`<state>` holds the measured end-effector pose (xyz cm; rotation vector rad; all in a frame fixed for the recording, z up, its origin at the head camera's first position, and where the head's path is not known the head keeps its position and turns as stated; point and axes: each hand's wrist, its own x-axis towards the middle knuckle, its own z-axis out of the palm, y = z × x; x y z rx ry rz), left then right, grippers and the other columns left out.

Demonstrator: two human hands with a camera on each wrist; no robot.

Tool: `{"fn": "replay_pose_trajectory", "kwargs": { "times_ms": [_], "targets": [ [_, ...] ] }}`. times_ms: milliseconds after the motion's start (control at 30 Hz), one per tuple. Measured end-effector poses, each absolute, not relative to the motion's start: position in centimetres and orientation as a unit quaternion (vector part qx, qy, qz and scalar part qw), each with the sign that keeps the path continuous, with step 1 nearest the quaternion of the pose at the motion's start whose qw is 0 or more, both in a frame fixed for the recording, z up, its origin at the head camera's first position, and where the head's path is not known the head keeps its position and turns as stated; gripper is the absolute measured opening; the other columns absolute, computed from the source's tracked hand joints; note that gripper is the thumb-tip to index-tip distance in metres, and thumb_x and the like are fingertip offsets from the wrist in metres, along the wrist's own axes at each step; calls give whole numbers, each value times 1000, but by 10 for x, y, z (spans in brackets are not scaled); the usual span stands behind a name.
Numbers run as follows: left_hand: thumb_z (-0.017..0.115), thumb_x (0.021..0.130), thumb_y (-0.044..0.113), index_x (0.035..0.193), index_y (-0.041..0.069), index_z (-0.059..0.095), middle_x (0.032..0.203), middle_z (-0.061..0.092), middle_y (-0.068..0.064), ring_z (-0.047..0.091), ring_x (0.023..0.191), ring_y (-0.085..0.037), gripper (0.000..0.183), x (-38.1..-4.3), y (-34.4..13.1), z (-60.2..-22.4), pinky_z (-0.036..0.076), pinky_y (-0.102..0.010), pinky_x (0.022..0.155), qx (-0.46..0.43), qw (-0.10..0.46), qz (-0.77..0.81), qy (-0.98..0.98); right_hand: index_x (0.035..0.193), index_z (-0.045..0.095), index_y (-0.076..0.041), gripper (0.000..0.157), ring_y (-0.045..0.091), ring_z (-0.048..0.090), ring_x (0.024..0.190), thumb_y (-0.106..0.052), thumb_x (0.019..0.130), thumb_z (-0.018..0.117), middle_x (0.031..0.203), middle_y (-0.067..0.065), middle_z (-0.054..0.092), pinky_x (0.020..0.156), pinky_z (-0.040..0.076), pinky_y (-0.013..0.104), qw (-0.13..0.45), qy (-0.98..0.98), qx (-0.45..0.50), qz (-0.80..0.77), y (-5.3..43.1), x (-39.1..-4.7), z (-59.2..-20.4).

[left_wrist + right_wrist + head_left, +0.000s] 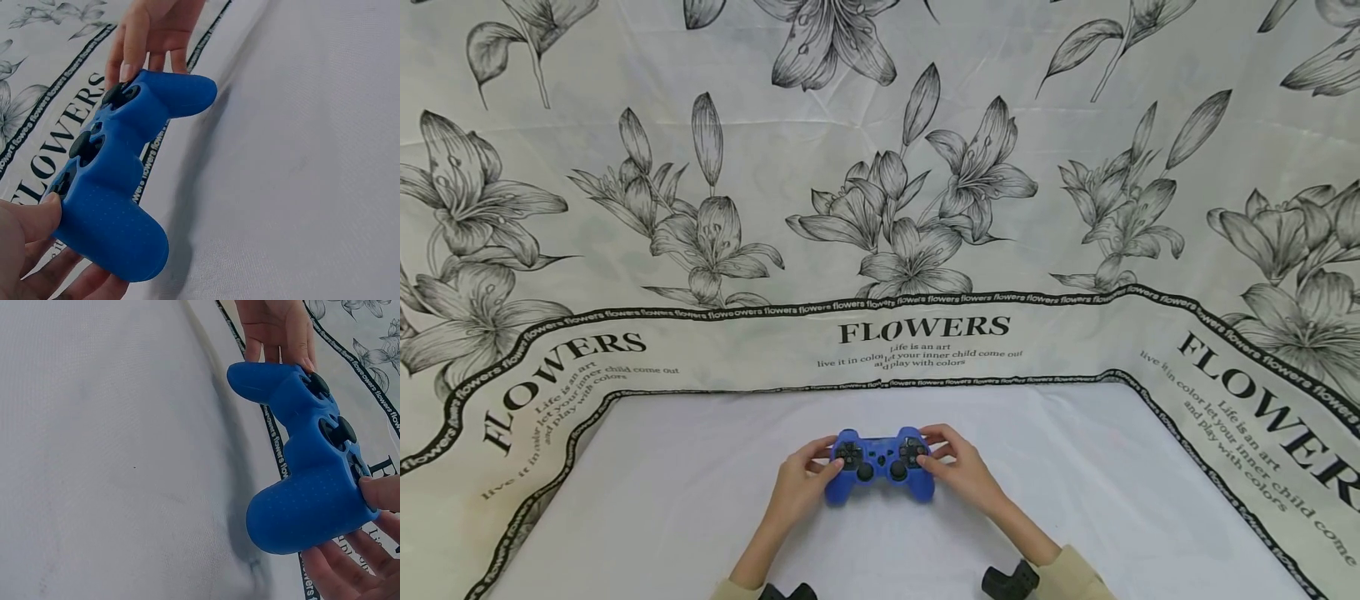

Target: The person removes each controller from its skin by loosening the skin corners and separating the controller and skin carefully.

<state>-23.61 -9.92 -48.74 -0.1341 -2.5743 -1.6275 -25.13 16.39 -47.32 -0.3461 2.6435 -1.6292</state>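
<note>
A blue game controller point(881, 450) with black sticks and buttons is held between both hands, its grips toward the person. My left hand point(802, 481) pinches the left end, thumb on top beside the directional pad and fingers beneath. At the other end my right hand point(964, 472) does the same, its thumb at the face buttons. Both wrist views show the controller point(119, 169) raised over the white cloth, with a shadow below. In the right wrist view, dots texture the near grip of the controller point(306, 512), and the right thumb lies at its button edge.
A white cloth point(685, 500) covers the table. Behind it and at both sides hangs a curtain point(865, 250) printed with grey flowers and lettering. Black wrist devices point(1011, 579) sit near the beige sleeves point(1071, 575) at the bottom edge.
</note>
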Motion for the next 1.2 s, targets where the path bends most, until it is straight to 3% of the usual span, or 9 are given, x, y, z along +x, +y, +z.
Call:
{"fn": "replay_pose_trajectory", "kwargs": {
  "times_ms": [367, 633, 900, 1200],
  "targets": [
    [71, 87, 17, 123, 7, 62, 112, 68, -14, 65, 89, -19, 38, -233, -102, -494, 52, -21, 73, -77, 65, -567, -818, 123, 55, -6, 40, 18, 59, 93, -16, 88, 70, 121, 17, 59, 74, 52, 21, -5, 838, -141, -527, 166, -245, -471],
    [72, 85, 9, 122, 5, 61, 120, 65, -12, 64, 101, -23, 38, -232, -101, -496, 53, -38, 91, -92, 74, -597, -793, 119, 56, -10, 37, 19, 61, 94, -14, 85, 72, 119, 15, 60, 76, 54, 22, -7, 833, -149, -532, 168, -241, -474],
    [69, 83, -3, 121, -2, 59, 118, 64, -19, 63, 103, -33, 39, -230, -100, -500, 52, -45, 91, -92, 76, -604, -788, 118, 55, -9, 37, 21, 61, 96, -13, 85, 72, 121, 16, 59, 76, 54, 21, -8, 825, -177, -537, 170, -239, -476],
    [72, 84, 8, 131, 3, 55, 117, 61, -16, 61, 109, -29, 50, -229, -104, -496, 54, -32, 90, -97, 21, -625, -774, 117, 55, -7, 38, 25, 60, 101, -11, 84, 73, 121, 16, 58, 82, 55, 26, 8, 822, -178, -540, 172, -237, -476]
  ]
}}
